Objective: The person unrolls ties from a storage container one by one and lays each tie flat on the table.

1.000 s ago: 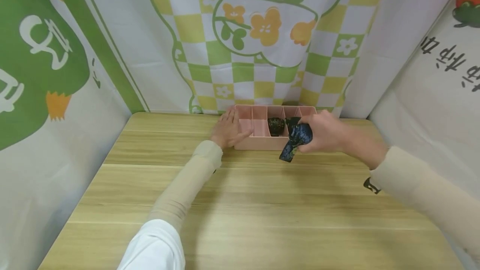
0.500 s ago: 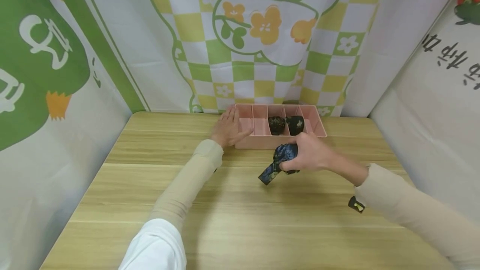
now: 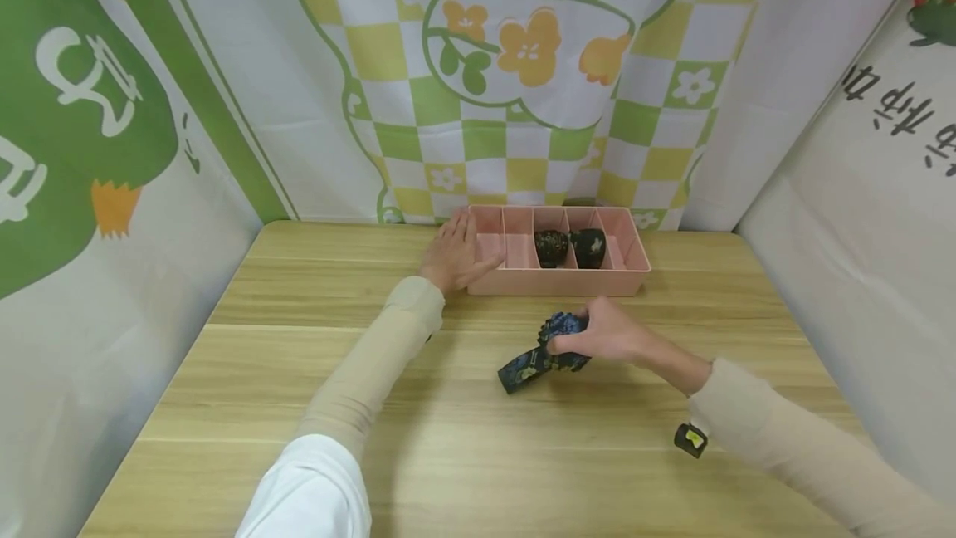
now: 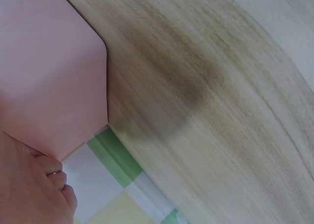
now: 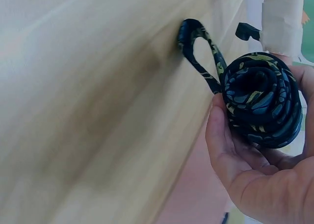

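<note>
My right hand (image 3: 611, 334) holds a rolled necktie (image 3: 562, 329), dark blue with a yellowish leaf pattern, over the table in front of a pink divided box (image 3: 560, 282). In the right wrist view, fingers and thumb curl round the necktie roll (image 5: 262, 104), and a loop of it sticks out at the side. My left hand (image 3: 450, 259) rests at the box's left end, fingers extended along it and thumb toward its front. Two dark patterned rolls, one (image 3: 551, 248) in the middle compartment and another (image 3: 588, 248) just right of it, sit in the box.
The box stands at the back of the wooden table (image 3: 478, 455), close to a printed cloth backdrop (image 3: 508, 139). Its two left compartments and the rightmost one show bare pink floors. White printed cloth walls flank the table on both sides.
My right hand has brought the necktie from over the box's right part toward the front and slightly left, lower over the table. The left hand has stayed at the box's end.
</note>
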### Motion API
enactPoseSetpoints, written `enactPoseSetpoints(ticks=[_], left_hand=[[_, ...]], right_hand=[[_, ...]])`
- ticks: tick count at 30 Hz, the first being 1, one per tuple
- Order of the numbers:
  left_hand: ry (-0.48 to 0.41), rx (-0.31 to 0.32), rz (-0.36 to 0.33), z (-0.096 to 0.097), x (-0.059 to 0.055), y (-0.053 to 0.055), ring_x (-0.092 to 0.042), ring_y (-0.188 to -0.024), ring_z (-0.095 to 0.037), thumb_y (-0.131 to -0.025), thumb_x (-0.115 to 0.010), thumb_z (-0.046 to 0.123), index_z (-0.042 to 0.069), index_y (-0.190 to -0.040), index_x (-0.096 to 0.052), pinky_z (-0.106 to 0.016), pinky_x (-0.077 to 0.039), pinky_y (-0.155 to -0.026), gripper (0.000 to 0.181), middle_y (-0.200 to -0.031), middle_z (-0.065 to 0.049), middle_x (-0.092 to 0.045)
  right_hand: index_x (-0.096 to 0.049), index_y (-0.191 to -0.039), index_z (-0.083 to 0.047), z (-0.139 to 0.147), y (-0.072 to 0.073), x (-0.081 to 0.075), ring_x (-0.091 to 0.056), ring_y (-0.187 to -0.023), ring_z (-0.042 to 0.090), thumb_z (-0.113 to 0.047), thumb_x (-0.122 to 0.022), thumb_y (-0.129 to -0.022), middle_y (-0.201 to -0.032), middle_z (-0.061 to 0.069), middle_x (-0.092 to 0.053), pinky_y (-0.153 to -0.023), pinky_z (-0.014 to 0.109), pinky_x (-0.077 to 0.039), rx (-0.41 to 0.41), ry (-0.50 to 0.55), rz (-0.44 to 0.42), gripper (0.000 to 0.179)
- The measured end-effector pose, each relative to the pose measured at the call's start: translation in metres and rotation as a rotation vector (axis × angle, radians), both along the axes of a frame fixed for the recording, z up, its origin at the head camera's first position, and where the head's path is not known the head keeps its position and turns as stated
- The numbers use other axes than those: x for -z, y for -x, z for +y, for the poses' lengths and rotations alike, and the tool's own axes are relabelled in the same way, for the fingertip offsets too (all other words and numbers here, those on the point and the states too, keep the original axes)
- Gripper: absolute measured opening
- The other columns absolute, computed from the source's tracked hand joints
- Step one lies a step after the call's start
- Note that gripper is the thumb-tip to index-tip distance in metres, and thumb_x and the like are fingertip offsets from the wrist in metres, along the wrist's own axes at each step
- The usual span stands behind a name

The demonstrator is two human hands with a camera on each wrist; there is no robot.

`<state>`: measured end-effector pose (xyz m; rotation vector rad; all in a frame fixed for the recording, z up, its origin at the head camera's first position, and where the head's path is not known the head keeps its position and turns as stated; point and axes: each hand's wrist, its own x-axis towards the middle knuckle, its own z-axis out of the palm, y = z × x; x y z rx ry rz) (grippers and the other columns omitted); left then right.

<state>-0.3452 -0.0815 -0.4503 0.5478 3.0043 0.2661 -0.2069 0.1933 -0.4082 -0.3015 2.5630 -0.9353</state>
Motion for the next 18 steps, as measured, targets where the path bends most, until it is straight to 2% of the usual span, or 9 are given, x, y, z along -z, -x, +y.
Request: enactPoseSetpoints(ticks=[8, 9, 10, 13, 16, 18], left_hand=[[0.006, 0.006, 0.007, 0.0, 0.001, 0.001, -0.002, -0.166, -0.036, -0.105, -0.039, 0.069, -0.006, -0.166, -0.004, -0.045, -0.007, -0.136, 0.103, -0.177, -0.023, 0.001], [0.007, 0.006, 0.01, 0.0, 0.001, 0.001, -0.002, -0.166, -0.036, -0.105, -0.039, 0.069, -0.006, -0.166, -0.004, -0.046, -0.008, -0.136, 0.103, -0.177, -0.023, 0.0], [0.008, 0.006, 0.011, 0.0, 0.001, 0.001, -0.003, -0.166, -0.036, -0.105, -0.04, 0.068, -0.007, -0.166, -0.004, -0.046, -0.008, -0.136, 0.103, -0.177, -0.023, 0.0], [0.012, 0.007, 0.009, -0.001, 0.0, 0.0, -0.002, -0.166, -0.036, -0.105, -0.04, 0.067, -0.007, -0.166, -0.004, -0.046, -0.008, -0.136, 0.102, -0.177, -0.023, 0.0], [0.004, 0.008, 0.009, -0.001, -0.001, -0.001, -0.002, -0.166, -0.036, -0.105, -0.04, 0.068, -0.007, -0.166, -0.004, -0.046, -0.008, -0.136, 0.102, -0.177, -0.023, 0.0], [-0.003, 0.009, 0.013, -0.001, -0.001, -0.001, -0.003, -0.166, -0.037, -0.105, -0.039, 0.068, -0.007, -0.166, -0.005, -0.046, -0.009, -0.136, 0.102, -0.177, -0.024, -0.001]], right_hand=[[-0.047, -0.062, -0.019, -0.005, -0.006, 0.023, -0.034, -0.054, 0.009, -0.052, -0.086, -0.076, -0.056, -0.009, -0.039, -0.051, 0.023, -0.029, 0.122, -0.01, -0.069, 0.053], [-0.048, -0.064, -0.018, -0.006, -0.006, 0.025, -0.034, -0.055, 0.01, -0.053, -0.086, -0.076, -0.057, -0.008, -0.039, -0.051, 0.024, -0.029, 0.129, -0.013, -0.073, 0.053], [-0.056, -0.068, -0.016, -0.007, -0.006, 0.027, -0.036, -0.057, 0.01, -0.054, -0.086, -0.076, -0.059, -0.008, -0.041, -0.052, 0.024, -0.03, 0.131, -0.018, -0.071, 0.049], [-0.062, -0.078, -0.013, -0.01, -0.007, 0.032, -0.035, -0.058, 0.011, -0.057, -0.085, -0.076, -0.06, -0.007, -0.039, -0.053, 0.025, -0.031, 0.133, -0.031, -0.084, 0.049], [-0.06, -0.074, -0.014, -0.013, -0.008, 0.036, -0.033, -0.056, 0.011, -0.058, -0.084, -0.077, -0.059, -0.008, -0.037, -0.053, 0.025, -0.03, 0.122, -0.041, -0.096, 0.05], [-0.049, -0.066, -0.018, -0.016, -0.008, 0.038, -0.031, -0.054, 0.01, -0.058, -0.084, -0.078, -0.056, -0.008, -0.034, -0.051, 0.025, -0.029, 0.119, -0.047, -0.104, 0.055]])
